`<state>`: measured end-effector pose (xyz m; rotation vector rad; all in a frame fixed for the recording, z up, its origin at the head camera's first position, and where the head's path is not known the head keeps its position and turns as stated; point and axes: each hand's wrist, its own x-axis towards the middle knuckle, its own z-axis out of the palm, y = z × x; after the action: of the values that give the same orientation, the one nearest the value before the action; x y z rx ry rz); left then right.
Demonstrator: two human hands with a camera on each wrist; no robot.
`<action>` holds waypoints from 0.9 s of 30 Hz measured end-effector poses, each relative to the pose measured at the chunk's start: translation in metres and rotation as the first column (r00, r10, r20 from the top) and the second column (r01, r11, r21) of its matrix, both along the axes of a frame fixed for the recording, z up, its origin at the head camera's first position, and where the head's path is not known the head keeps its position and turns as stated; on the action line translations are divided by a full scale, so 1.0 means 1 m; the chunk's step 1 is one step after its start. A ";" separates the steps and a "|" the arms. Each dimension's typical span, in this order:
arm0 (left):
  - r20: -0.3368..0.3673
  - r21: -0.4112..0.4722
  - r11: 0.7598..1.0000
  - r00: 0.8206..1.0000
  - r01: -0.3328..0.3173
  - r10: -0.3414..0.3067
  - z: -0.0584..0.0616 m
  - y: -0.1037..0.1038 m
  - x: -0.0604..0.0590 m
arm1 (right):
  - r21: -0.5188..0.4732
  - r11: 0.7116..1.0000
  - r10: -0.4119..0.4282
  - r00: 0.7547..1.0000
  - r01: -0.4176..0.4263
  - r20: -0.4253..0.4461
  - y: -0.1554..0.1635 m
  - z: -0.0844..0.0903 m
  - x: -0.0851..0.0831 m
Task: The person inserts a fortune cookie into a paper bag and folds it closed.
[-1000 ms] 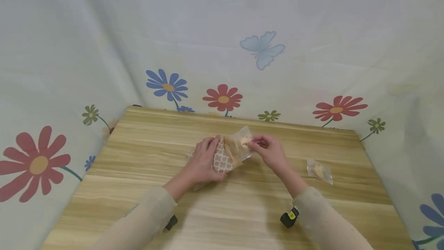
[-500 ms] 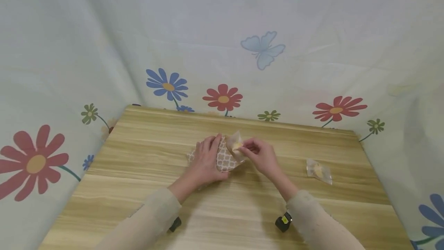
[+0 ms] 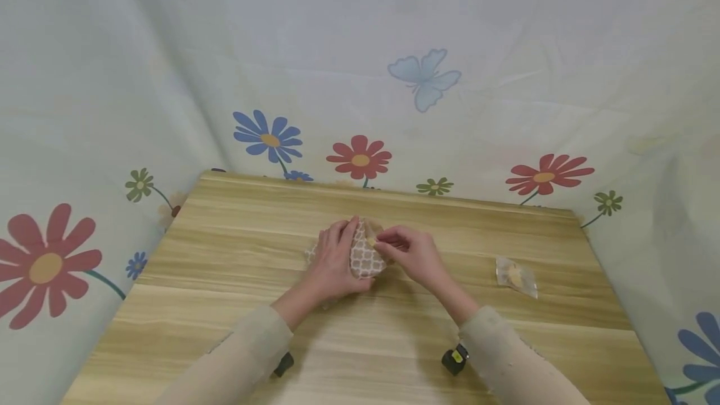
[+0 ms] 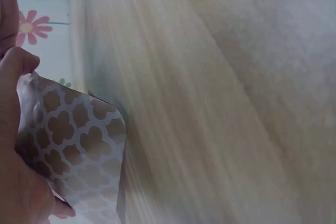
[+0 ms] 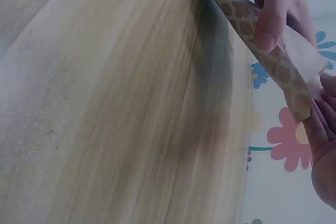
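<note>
Both hands meet at the middle of the light wooden table (image 3: 236, 305), working on 1 small paper bag printed with a brown-and-white lattice pattern (image 3: 365, 259). On its near side the left hand (image 3: 332, 261) grips that bag, fingers curled over the top and the thumb pressed against the patterned face (the left wrist view shows the thumb lying along the bag's edge (image 4: 79, 140), with the paper bowed outward). Opposite it, the right hand (image 3: 413, 258) pinches a small clear-wrapped yellow sweet (image 3: 371, 241) between thumb and fingertips, right at the bag's open mouth, so the 2 hands are almost touching across the bag. From the right wrist view the bag (image 5: 247, 30) appears as a thin tilted sheet standing up from the tabletop, with a left-hand finger (image 5: 273, 14) pressed on it; how far the sweet sits inside the mouth cannot be told. Well apart from the hands, toward the right side of the table, lies a 2nd clear plastic packet with a yellow piece inside (image 3: 516, 276). Around the table hangs a pale cloth backdrop printed with red and blue flowers and 1 blue butterfly (image 3: 424, 80).
</note>
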<state>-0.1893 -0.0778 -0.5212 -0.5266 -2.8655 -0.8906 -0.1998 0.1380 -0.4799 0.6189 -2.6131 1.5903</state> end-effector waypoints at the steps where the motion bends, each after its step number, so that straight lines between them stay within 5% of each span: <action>1: -0.002 0.011 1.000 1.000 0.002 -0.002 0.000 0.000 0.000 | 0.004 1.000 0.013 1.000 -0.013 0.002 0.000 0.001 0.001; 27: -0.022 0.195 0.977 0.996 0.090 -0.087 0.005 -0.009 0.000 | 0.126 0.991 0.062 0.994 -0.051 -0.085 0.023 0.043 -0.002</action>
<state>-0.1893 -0.0871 -0.5161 -0.6389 -2.7204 -1.1628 -0.2022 0.1608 -0.4367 0.7586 -2.6664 1.3874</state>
